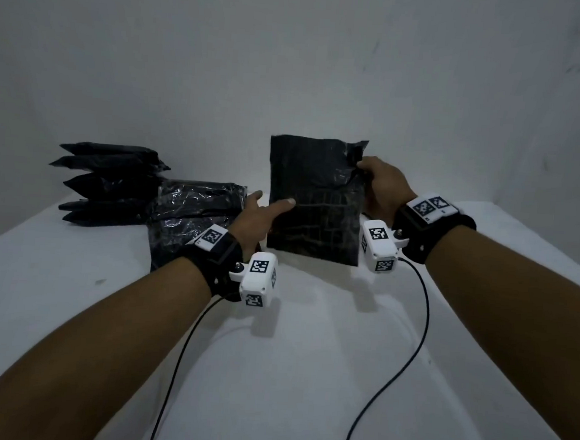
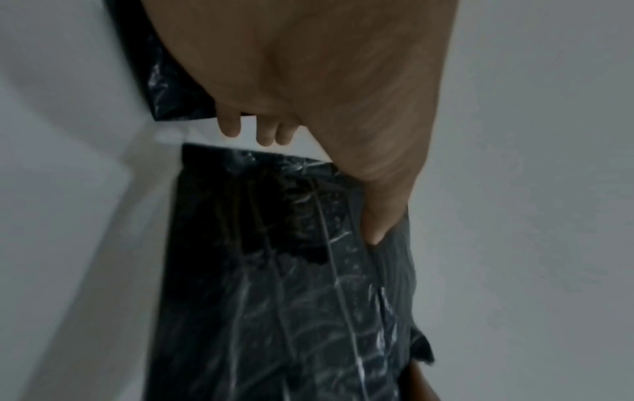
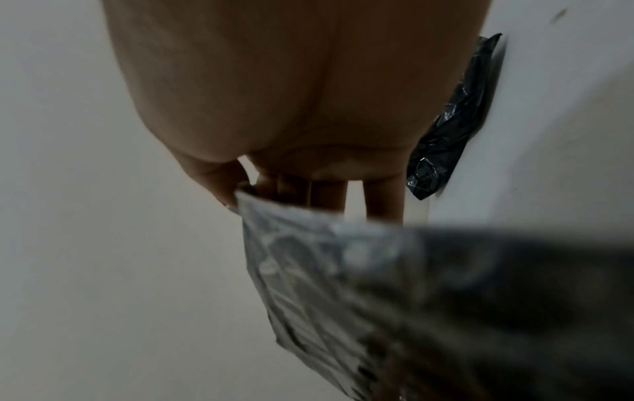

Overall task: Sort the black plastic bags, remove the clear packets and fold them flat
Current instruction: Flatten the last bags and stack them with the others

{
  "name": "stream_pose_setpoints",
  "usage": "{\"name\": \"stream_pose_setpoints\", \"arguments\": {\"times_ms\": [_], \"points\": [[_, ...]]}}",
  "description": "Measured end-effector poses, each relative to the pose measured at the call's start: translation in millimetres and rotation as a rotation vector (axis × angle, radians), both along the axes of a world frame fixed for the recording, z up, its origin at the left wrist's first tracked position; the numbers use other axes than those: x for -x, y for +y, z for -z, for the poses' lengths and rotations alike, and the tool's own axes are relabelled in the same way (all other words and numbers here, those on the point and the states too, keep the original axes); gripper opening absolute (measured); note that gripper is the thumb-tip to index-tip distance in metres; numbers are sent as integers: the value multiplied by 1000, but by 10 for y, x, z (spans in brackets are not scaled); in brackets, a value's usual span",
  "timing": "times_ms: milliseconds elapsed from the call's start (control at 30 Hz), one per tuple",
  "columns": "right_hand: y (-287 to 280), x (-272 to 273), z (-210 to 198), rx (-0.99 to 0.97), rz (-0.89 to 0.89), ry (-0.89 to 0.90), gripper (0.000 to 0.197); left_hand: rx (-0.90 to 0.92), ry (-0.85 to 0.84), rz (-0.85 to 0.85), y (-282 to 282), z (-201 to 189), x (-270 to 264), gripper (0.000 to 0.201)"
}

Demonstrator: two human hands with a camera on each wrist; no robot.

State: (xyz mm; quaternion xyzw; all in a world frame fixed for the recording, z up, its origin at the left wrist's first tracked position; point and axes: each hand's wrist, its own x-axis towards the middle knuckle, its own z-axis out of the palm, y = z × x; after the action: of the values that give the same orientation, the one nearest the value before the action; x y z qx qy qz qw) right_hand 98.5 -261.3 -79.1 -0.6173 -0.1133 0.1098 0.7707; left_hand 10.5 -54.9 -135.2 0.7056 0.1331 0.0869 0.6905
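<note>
Your left hand (image 1: 258, 217) and right hand (image 1: 383, 188) pinch a flat, crinkled, glossy black bag (image 1: 314, 201) upright above the white table (image 1: 71, 290).

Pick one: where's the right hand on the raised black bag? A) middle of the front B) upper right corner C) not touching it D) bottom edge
B: the right hand pinches the upper right corner of the raised black bag, while the left hand holds its left edge lower down.
</note>
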Motion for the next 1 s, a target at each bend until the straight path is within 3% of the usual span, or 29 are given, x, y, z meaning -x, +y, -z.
{"name": "stream_pose_setpoints", "arguments": {"times_ms": [67, 133, 200, 300, 367, 433, 567, 633, 700, 800, 900, 1000], "points": [[-45, 55, 0, -25, 6, 10, 29, 63, 1, 17, 47, -33, -7, 76], [-101, 43, 36, 30, 34, -21, 22, 143, -54, 75, 61, -53, 23, 29], [-150, 65, 44, 110, 49, -46, 14, 127, -133, 79, 47, -55, 79, 8], [-202, 22, -23, 188, 80, -119, 15, 59, -224, 47, 35, -99, 150, 10], [-209, 5, -146, 242, 132, -280, 12, -42, -248, 81, 42, -161, 179, 10], [-179, 14, -271, 312, 142, -448, 23, -191, -263, 125, 42, -256, 219, 10], [64, 227, -559, 660, -59, -812, 32, -456, -293, 200, -20, -454, 250, 9], [175, 340, -678, 693, -204, -802, 40, -501, -282, 215, -67, -518, 266, 11], [242, 373, -735, 732, -286, -817, 32, -525, -273, 215, -92, -537, 284, 15], [260, 391, -770, 744, -289, -909, 14, -451, -259, 262, -69, -514, 364, 23], [193, 344, -778, 589, -253, -861, 9, -501, -176, 350, 80, -395, 461, 33], [113, 281, -789, 506, -167, -787, 4, -509, -120, 341, 208, -232, 547, 19]]}}
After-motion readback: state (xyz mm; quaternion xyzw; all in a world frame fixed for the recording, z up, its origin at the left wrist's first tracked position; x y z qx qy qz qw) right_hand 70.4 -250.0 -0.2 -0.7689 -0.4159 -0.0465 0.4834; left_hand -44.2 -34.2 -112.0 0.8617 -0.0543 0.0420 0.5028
